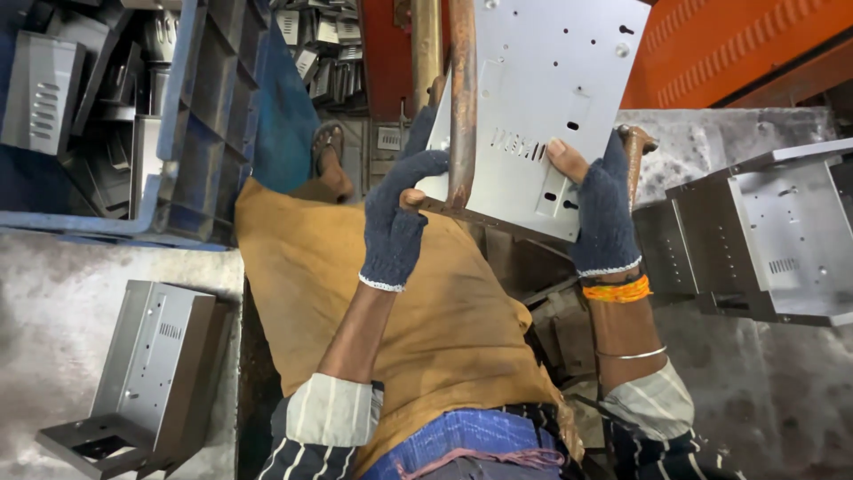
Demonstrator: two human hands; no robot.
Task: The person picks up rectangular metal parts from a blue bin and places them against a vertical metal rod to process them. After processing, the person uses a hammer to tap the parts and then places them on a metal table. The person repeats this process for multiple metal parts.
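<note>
A flat grey sheet-metal panel (542, 98) with punched holes and slots is held up in front of me, partly behind a rusty vertical bar (462, 98). My left hand (397, 209), in a dark blue knit glove, grips the panel's lower left edge beside the bar. My right hand (600, 209), in the same kind of glove with the thumb tip bare, grips the panel's lower right corner, thumb pressed on its face. An orange thread band is on the right wrist.
A blue plastic crate (191, 133) of grey bent metal parts stands at upper left. A folded metal bracket (147, 378) lies on the concrete at lower left. A stack of bent panels (773, 236) sits at right. An orange machine body (737, 44) is behind.
</note>
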